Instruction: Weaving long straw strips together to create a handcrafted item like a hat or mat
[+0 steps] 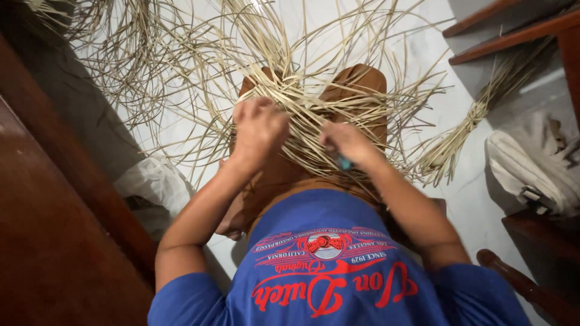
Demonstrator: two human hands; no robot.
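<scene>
I look down over my blue shirt and brown trousers at a tangle of thin pale straw strips [302, 96] lying across my knees. My left hand [258, 128] is curled around a few of the strips near the left knee. My right hand [347, 143] pinches strips beside the right knee and has a small teal object [344, 162] under its fingers; what that object is cannot be made out.
More loose strips spread over the white tiled floor [435, 66]. A tied bundle of strips [459, 136] lies at right. A white bag [531, 166] sits at far right, dark wooden furniture [54, 229] at left, a crumpled white plastic bag [154, 181] beside my left arm.
</scene>
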